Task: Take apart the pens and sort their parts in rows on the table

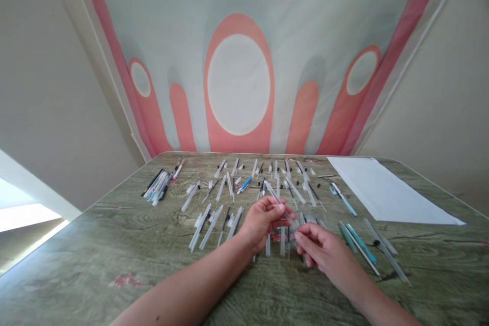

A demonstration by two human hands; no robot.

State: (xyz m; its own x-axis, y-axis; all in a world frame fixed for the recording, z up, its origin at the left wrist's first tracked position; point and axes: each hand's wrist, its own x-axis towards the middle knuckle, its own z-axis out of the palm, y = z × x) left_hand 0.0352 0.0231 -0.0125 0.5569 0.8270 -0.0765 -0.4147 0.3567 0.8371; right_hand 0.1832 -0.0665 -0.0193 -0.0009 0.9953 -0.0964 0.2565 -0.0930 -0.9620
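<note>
Between my two hands is a translucent pen barrel (272, 191), slanting from upper left down to the right. The thumb and fingers of my left hand (265, 220) pinch it near its middle. At its lower end, my right hand (319, 244) closes its fingertips on it; what exactly they grip there is partly hidden. Under and around the hands lie several pen parts: clear barrels (282, 242), dark thin refills (223, 226) and small caps. A blue pen (244, 185) rests beyond my left hand.
A bundle of pens (157, 187) lies at the left. To the right are a white sheet of paper (393, 191), a light blue pen (344, 199), teal pen parts (361, 243) and a clear barrel (393, 261). A patterned cloth (164, 10) hangs behind the wooden table (95, 249).
</note>
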